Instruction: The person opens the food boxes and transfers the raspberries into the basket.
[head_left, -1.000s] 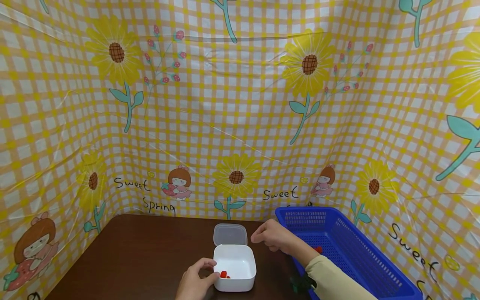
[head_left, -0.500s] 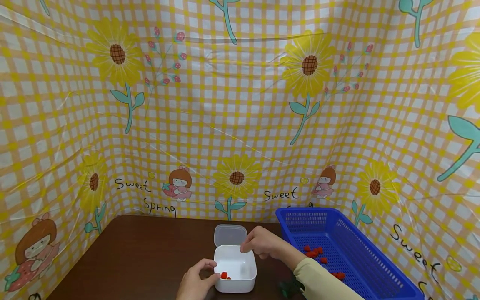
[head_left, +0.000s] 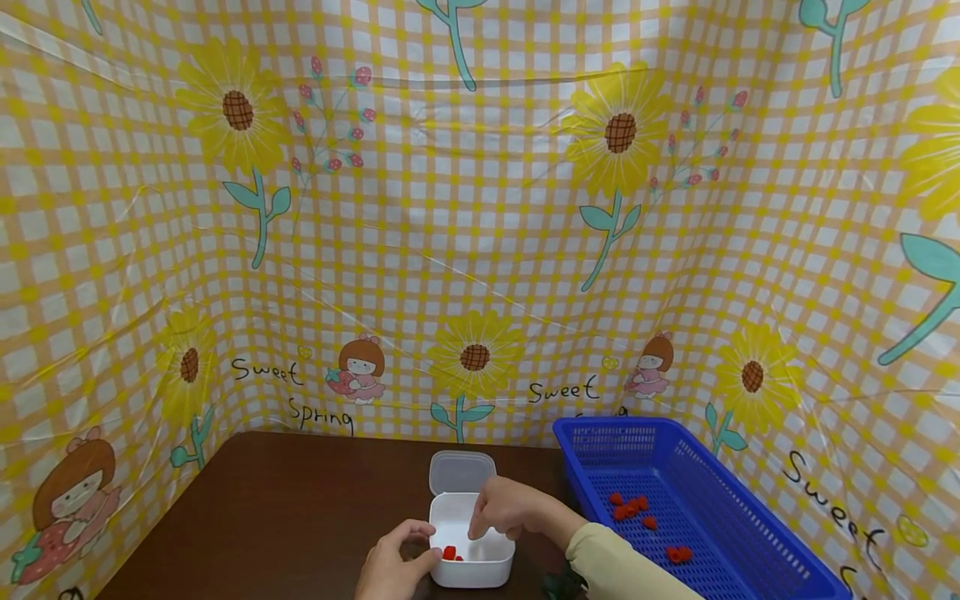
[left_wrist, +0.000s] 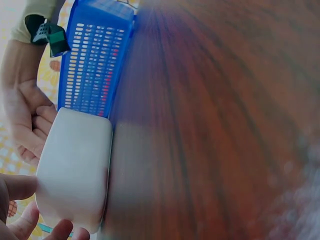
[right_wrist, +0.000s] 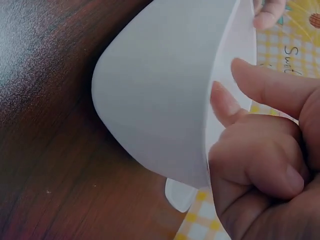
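A white square food container (head_left: 471, 575) stands at the front middle of the table, with a few small red pieces (head_left: 450, 552) inside at its left front. My left hand (head_left: 393, 562) holds its left side, thumb and fingers at the rim. Over the container reaches my right hand (head_left: 513, 508), index finger pointing down inside. In the right wrist view its thumb and index fingertips (right_wrist: 225, 102) are apart with nothing visible between them, and the other fingers are curled. A translucent lid (head_left: 462, 472) lies right behind the container.
To the right stands a blue plastic basket (head_left: 750, 508) with slotted walls, holding several red pieces (head_left: 628, 507). A dark green device (left_wrist: 57, 40) sits at my right wrist. Checked cloth (head_left: 480, 208) with sunflower prints hangs around the dark brown table (head_left: 315, 500).
My right hand has moved left and down from beside the basket into the container, its thumb and index finger no longer together. My left hand stays on the container. The basket's red pieces are uncovered.
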